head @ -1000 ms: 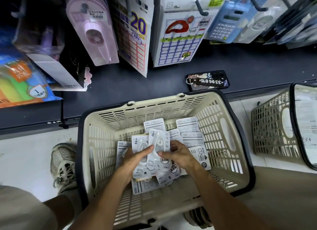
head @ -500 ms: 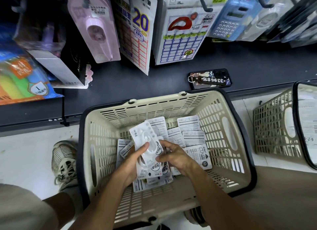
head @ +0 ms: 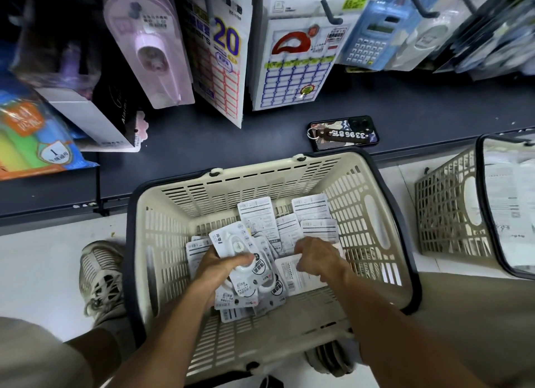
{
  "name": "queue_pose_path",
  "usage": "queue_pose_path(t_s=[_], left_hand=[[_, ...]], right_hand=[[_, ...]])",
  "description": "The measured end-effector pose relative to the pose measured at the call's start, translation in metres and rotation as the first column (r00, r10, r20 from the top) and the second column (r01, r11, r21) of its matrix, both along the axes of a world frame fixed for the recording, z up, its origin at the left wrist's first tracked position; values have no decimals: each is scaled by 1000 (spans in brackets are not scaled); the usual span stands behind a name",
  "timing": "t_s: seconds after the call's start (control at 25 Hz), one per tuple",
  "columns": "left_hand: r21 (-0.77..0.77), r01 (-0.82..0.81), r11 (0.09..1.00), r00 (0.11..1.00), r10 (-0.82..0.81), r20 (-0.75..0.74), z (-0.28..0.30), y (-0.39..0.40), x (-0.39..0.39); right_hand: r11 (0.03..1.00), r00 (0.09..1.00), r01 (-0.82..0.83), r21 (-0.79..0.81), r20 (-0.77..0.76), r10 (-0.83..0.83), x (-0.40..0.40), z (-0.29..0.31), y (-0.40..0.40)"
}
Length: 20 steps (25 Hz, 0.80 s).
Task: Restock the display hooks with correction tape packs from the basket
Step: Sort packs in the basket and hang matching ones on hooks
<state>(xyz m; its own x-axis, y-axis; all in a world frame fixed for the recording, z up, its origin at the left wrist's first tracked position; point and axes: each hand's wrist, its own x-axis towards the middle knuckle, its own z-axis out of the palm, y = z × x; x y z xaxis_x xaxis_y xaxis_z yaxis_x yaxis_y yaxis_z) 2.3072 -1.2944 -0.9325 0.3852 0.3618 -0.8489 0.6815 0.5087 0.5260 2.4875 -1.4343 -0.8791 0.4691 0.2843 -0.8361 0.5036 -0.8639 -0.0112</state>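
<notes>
Looking down from the head camera, a cream basket (head: 373, 214) with a dark rim sits on pale floor, its far edge close to a dark shelf (head: 202, 144). Open floor lies to its left, where one shoe (head: 101, 277) stands just beside the rim. A second basket (head: 445, 208) stands apart on the right, cut off by the frame.

Two hands are inside the basket. The left hand (head: 223, 269) grips a small fanned stack of packs (head: 240, 248), thumb across the top one; how many it holds cannot be counted. The right hand (head: 315, 257) has curled fingers pinching the edge of a loose pack (head: 292, 274), though blur makes the grip hard to read. More packs lie overlapping on the basket floor, several face down, partly hidden by the hands.

One phone (head: 343, 133) with a key tag lies on the shelf. Above it, hooks (head: 331, 11) carry hanging stationery, cut off at the top edge.
</notes>
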Motion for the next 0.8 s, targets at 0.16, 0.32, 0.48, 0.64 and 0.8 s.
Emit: queue_pose_path(t_s=[0.16, 0.32, 0.48, 0.64, 0.8], left_hand=[[1, -4, 1000, 1000, 4, 8, 0, -5, 1], [-8, 4, 1000, 1000, -4, 4, 0, -5, 5], [-23, 50, 998, 999, -49, 14, 0, -7, 9], [-17, 78, 997, 997, -78, -14, -3, -11, 8], [0, 93, 996, 996, -93, -11, -6, -15, 10]], right_hand=[[990, 996, 76, 116, -56, -70, 2, 2, -6], [725, 813, 582, 369, -250, -526, 49, 33, 19], [678, 742, 618, 397, -580, -337, 41, 38, 2], [705, 794, 555, 441, -535, -290, 2, -2, -29], [512, 804, 587, 627, -378, -458, -15, -15, -32]])
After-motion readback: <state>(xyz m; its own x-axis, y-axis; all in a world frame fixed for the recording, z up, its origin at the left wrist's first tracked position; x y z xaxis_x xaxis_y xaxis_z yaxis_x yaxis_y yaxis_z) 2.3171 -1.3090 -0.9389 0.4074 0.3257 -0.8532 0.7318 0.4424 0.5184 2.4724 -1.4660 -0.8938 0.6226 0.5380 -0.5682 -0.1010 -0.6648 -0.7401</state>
